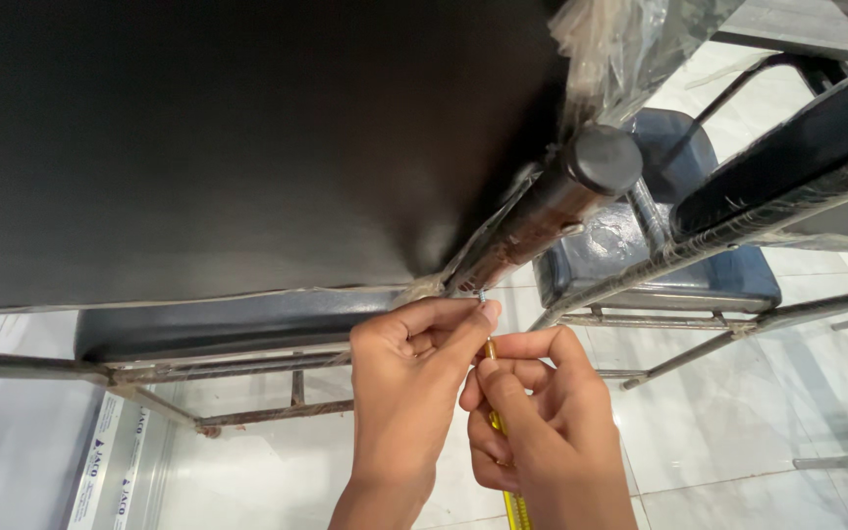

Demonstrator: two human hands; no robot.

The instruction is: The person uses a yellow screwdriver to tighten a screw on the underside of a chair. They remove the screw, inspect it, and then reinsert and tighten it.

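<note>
Left hand (414, 363) fingertips pinched together on a small screw (482, 294), steadying it just under the black tube leg (542, 211) of the overturned chair; right hand (532, 422) wrapped tight round a yellow-handled screwdriver (512, 505), tip rising toward that screw. Judged as starting the screw into the frame beside the leg: calling next for straight alignment, light upward pressure, a slow first turn. Beyond the leg, black seat underside (228, 137), torn plastic wrap (620, 49), blue chair (660, 255).

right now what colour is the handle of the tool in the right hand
Yellow, see-through looking; the tool handle shows below the right hand in the head view.
</note>
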